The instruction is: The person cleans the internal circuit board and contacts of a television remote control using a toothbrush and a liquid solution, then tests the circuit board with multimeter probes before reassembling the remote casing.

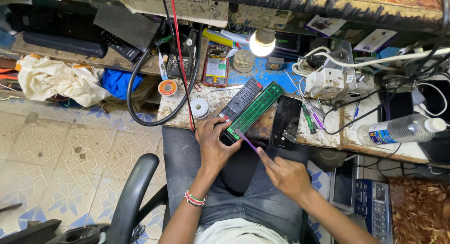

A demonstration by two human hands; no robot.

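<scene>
Head view: left hand (pixel 214 145) grips the opened remote's green circuit board (pixel 253 112), right hand (pixel 287 176) pinching a purple pry tool (pixel 247 139) against its near end; black cover (pixel 240 101) already off.

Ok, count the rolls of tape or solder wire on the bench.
2. An orange-cored roll sits near the black cable loop; a white roll lies just right of the red wire. Others may hide in the clutter.

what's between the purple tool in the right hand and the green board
Nothing visible. The purple tool in the right hand already has its tip at the green board, whose near end the left hand holds.
</scene>
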